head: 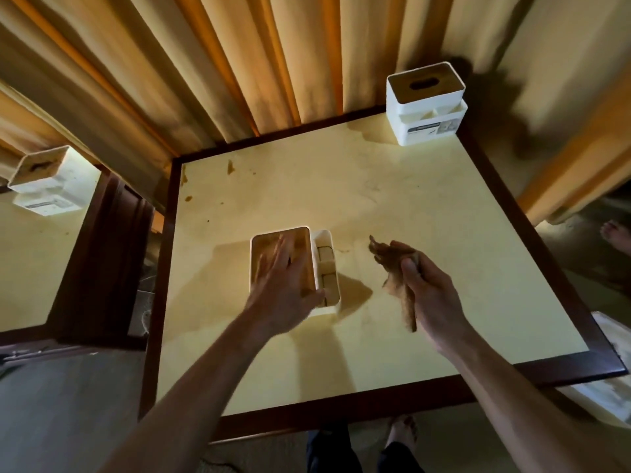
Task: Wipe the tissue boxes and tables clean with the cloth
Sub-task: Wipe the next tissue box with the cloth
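Three tissue boxes and two tables in view, listed from left.

1. Left table [30, 268]: pale top, dark frame. One tissue box [51, 180] stands at its far edge, well apart from my hands. I judge both not yet wiped.
2. Stains [230, 166]: brown drips and spots on the far left part of the main table [444, 233], so I judge that top still largely unwiped.
3. Near tissue box [293, 268]: white, wooden lid, side compartments to its right; stands mid-table.
4. My left hand [283, 288]: fingers nearly straight and spread, blurred, lying over the lid; thumb against the box's near edge. Grips nothing that I can see.
5. My right hand [426, 295]: fingers curled round the cloth [392, 268], a brown crumpled rag raised above the tabletop, just beside the box and apart from it.
6. Far tissue box [426, 104]: at the far right corner, untouched.
7. Room: pleated tan curtain [205, 63] behind; floor dim.
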Demonstrator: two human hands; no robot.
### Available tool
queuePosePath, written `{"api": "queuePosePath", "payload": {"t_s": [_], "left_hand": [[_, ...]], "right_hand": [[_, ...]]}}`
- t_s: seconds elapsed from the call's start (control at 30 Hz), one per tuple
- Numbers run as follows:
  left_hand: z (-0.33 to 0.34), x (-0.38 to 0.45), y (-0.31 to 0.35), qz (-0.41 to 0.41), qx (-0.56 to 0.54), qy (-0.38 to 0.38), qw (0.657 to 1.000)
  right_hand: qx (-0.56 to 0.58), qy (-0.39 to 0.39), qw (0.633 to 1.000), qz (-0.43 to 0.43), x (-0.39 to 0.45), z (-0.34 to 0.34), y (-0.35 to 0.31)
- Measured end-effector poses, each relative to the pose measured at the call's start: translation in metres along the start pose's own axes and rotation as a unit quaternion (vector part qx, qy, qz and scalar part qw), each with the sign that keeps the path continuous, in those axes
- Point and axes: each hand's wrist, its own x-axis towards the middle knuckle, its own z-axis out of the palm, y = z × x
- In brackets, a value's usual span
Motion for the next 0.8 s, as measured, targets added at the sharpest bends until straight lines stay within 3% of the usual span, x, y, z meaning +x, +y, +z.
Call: {"api": "queuePosePath", "payload": {"t_s": [0.23, 0.43, 0.8], "left_hand": [[0.087, -0.017, 0.049, -0.079, 0.077, 0.122, 0.986], [0.112, -0.009, 0.058, -0.150, 0.163, 0.141, 0.965], [0.107, -0.010, 0.048, -0.125, 0.060, 0.222, 0.965]], "right_hand": [[-0.088, 0.012, 0.996, 0.008, -0.006, 0.003, 0.029], [-0.121, 0.020, 0.992, 0.000, -0.008, 0.008, 0.052], [-0.094, 0.010, 0.995, 0.030, -0.008, 0.010, 0.057]]}}
